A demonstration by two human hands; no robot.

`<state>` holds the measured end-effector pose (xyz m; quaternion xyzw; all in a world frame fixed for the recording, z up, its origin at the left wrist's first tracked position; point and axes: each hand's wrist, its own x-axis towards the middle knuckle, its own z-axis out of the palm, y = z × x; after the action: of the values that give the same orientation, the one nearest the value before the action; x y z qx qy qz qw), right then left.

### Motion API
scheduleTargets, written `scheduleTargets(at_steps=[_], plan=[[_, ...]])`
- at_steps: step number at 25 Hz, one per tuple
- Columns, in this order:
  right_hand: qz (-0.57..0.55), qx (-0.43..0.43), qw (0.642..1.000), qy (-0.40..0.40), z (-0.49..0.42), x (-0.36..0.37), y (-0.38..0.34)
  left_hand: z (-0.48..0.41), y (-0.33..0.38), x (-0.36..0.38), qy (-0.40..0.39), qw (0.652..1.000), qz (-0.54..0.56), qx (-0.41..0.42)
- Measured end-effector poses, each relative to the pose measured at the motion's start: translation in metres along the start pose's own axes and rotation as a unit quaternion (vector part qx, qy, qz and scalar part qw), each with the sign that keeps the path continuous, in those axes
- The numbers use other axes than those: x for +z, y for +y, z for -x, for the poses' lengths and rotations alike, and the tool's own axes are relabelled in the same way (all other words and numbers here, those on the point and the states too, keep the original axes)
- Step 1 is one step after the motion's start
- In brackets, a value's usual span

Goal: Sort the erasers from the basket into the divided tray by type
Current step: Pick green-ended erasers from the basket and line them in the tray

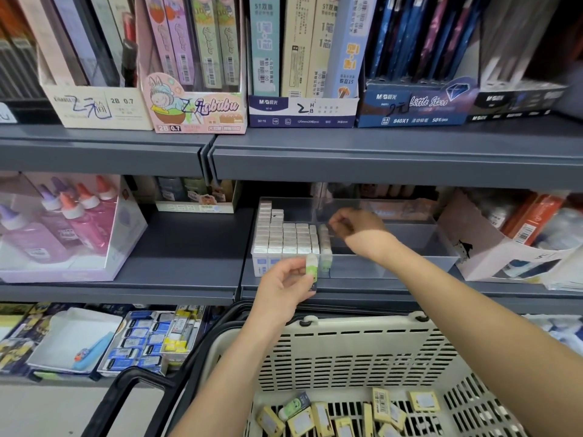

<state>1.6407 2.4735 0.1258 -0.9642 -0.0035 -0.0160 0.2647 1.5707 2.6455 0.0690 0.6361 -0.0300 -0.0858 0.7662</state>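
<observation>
Closest in, a cream perforated plastic basket [353, 357] with a black handle [132, 389] fills the bottom edge of the view. On its slotted floor lie loose yellow-sleeved erasers [321, 417], scattered and overlapping, with one dark-and-green sleeved eraser [295, 405] among them toward the floor's left side. Both bare forearms rise over the basket's far rim toward a grey metal shelf [142, 266]. The left hand [280, 288] hovers just in front of the shelf's front edge, thumb and fingertips pinching a small green-and-white eraser [311, 265] held upright, close to the near wall of a clear plastic divided tray [410, 266] that stands on the shelf. The tray's left compartment is packed with white erasers in blue-printed sleeves [284, 239], standing on end in tidy rows from the front wall back and stacked higher at the back left corner. Just right of that block, one narrow row of pale green erasers [325, 247] runs front to back. The right hand [356, 225] reaches into the tray above the far end of that green row, fingers bent toward it with something dark at the fingertips; whether they grasp an eraser or only touch the row cannot be told. At the shelf's left end a clear box of pink glue bottles [63, 228] stands well apart from the tray. On the shelf above, printed cardboard display boxes [195, 108] stand side by side along its front edge.
</observation>
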Motion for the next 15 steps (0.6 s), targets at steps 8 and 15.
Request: scheduleTargets(at_steps=[8, 15], plan=[[-0.081, -0.154, 0.983, -0.06, 0.061, -0.008, -0.018, 0.004, 0.003, 0.003, -0.012, 1.0, -0.014, 0.02], [-0.062, -0.066, 0.995, 0.03, 0.039, -0.04, 0.003, 0.004, 0.014, -0.024, 0.256, 0.936, -0.18, 0.158]])
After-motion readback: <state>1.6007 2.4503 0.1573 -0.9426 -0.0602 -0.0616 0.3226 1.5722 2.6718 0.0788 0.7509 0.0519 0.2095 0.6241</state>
